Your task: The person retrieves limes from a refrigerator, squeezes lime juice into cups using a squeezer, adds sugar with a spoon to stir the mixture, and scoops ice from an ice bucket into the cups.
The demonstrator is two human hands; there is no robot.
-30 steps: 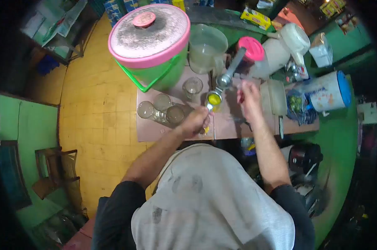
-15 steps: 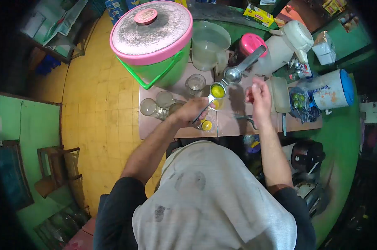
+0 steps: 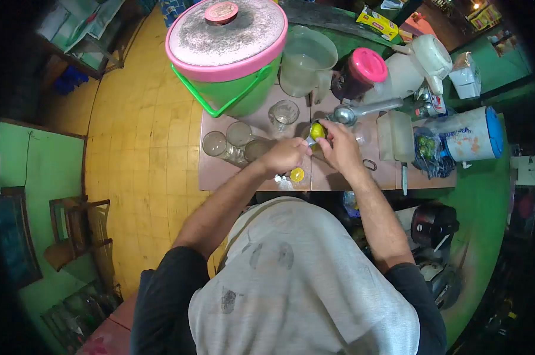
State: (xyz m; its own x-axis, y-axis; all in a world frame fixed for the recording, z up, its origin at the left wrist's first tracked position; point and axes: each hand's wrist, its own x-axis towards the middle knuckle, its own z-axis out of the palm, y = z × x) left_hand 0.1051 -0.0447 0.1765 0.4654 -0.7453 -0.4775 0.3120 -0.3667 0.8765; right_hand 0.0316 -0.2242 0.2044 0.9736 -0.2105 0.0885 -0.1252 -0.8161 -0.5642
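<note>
My left hand (image 3: pixel 284 157) is closed round one handle of a metal citrus squeezer (image 3: pixel 371 109), which lies opened out, its other handle pointing right. A yellow-green citrus half (image 3: pixel 318 129) sits at the squeezer's cup. The thumb and fingers of my right hand (image 3: pixel 341 148) close on this half. Below my left hand, a cut orange-yellow citrus half (image 3: pixel 297 174) rests on the pink tiled table. Just behind the hands stands an empty-looking glass mug (image 3: pixel 283 112). Several glasses with pale contents (image 3: pixel 214 144) are grouped left of my left hand, which partly hides them.
A green bucket with a pink lid (image 3: pixel 232 68) stands at the back left, beside a clear pitcher (image 3: pixel 306 62). Behind are a pink-lidded jar (image 3: pixel 365 71) and a whitish jug (image 3: pixel 430 56). To the right are a plastic container (image 3: pixel 396 136), a knife (image 3: pixel 404 177) and a bag of green fruit (image 3: pixel 427 148).
My right hand has moved left and down onto the citrus half in the squeezer. The squeezer's free handle has swung lower to the right. The view has shifted slightly.
</note>
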